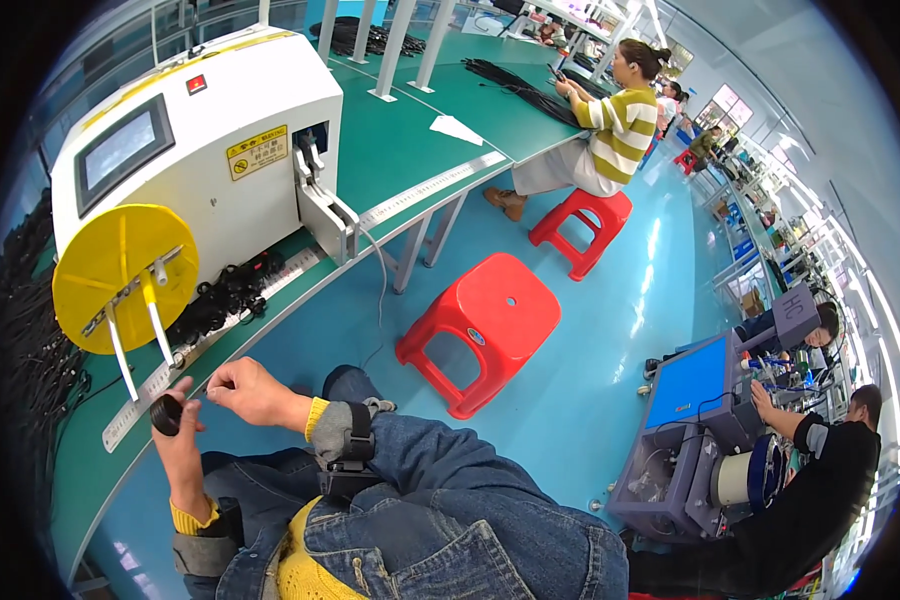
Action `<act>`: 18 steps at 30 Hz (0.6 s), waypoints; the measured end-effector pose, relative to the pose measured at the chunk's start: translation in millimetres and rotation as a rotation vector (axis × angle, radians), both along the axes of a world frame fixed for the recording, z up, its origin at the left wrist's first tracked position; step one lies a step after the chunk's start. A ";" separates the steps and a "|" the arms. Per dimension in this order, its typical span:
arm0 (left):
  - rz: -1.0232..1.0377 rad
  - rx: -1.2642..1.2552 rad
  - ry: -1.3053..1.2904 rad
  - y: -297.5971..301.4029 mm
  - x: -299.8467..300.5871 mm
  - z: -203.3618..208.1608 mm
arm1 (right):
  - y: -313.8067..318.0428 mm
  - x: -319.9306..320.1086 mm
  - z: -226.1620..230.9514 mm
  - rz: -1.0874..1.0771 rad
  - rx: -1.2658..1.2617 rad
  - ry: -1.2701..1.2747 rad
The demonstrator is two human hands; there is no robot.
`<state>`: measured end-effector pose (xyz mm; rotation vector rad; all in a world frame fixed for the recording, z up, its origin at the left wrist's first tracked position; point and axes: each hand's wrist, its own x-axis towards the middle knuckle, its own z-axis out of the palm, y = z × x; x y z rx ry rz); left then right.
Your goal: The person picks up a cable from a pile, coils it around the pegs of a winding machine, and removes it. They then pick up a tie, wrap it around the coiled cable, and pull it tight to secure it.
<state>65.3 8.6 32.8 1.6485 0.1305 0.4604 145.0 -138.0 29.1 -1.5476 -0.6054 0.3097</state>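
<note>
My left hand is raised just off the bench edge, its fingers closed around a small black coil that looks like wound cable. Close beside it, my right hand has its thumb and fingertips pressed together. Whatever lies in that pinch, if anything, is too small to make out. Beyond both hands stands a white machine with a screen. On its near side sits a yellow disc, from which two white prongs point toward my hands. A metal ruler lies along the bench edge.
Black cables hang at the far left, and a tangled black bundle lies by the machine. A red stool stands to the right. One person sits at the green bench; another works by a purple machine.
</note>
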 end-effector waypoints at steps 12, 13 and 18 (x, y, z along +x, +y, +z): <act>-0.108 -0.337 0.097 -10.8 -15.1 -9.5 | -4.2 -10.2 4.8 0.175 0.092 0.080; -0.096 -0.352 0.094 -7.9 -14.0 -13.5 | -4.6 -9.6 6.1 0.186 0.122 0.078; 0.039 -0.294 0.056 7.3 -15.5 -18.5 | -11.2 -31.6 12.9 0.505 0.240 0.292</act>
